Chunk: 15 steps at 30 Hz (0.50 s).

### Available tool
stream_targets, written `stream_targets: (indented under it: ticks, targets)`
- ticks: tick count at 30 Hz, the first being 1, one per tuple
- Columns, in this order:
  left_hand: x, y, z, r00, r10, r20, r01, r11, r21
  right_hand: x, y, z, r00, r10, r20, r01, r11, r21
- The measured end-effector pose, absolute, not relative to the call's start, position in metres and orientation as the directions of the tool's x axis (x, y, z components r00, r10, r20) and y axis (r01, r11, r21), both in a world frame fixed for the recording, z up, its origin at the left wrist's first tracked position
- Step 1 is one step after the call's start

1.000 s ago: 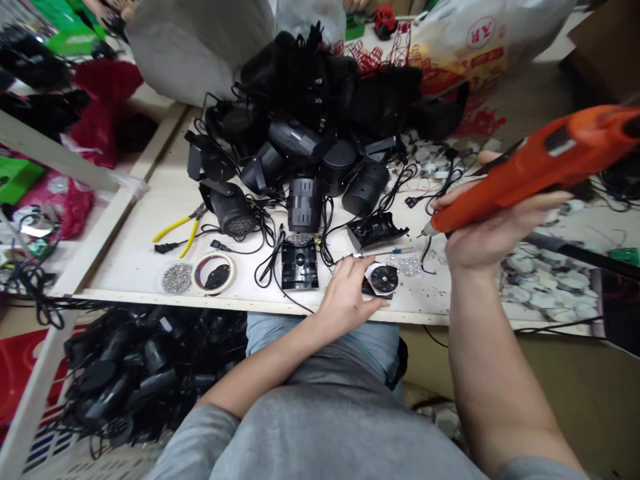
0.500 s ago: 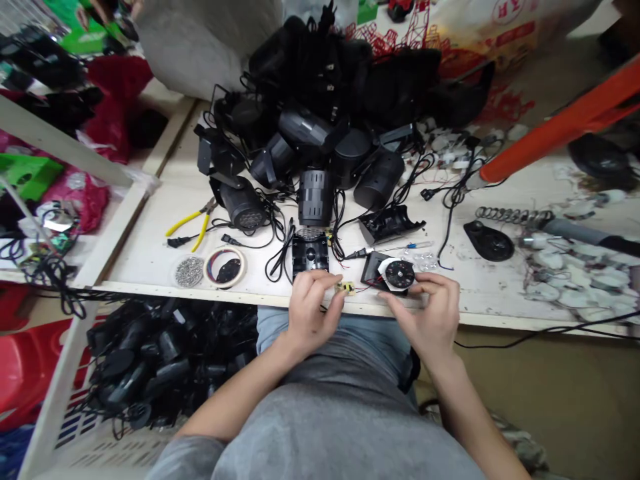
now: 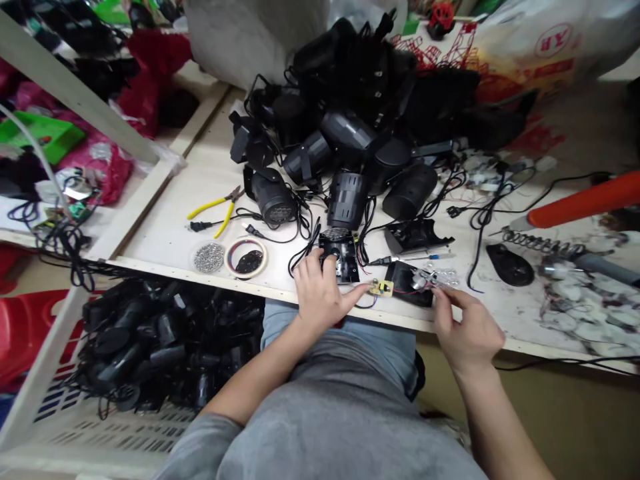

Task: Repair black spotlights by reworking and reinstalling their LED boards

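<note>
From the head view, my left hand [image 3: 320, 293] pinches the small circuit board [image 3: 381, 287] at its fingertips. The board's red wires run right to the black housing piece [image 3: 407, 283], where my right hand [image 3: 467, 327], nearer it, closes its fingers on the edge.

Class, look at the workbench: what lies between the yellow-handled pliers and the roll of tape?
In the head view, a black power plug with its cord lies between the pliers and the tape roll.
</note>
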State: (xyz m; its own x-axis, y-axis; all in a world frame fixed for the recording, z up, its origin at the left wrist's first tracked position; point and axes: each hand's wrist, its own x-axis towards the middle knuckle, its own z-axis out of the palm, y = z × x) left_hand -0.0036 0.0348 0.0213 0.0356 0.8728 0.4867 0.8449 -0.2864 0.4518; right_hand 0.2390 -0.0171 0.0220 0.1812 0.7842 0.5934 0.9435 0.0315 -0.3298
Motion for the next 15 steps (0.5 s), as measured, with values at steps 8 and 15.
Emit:
stream_targets:
  ticks: [8, 15]
  targets:
    - [-0.011, 0.035, 0.019, 0.064, 0.871, 0.487, 0.738, -0.37, 0.564, 0.24, -0.015, 0.028, 0.084, 0.743, 0.664, 0.94, 0.161, -0.299]
    - [-0.037, 0.021, 0.018, 0.026, 0.85, 0.527, 0.607, -0.432, 0.667, 0.159, 0.016, 0.042, 0.35, 0.889, 0.294, 0.351, 0.167, -0.921]
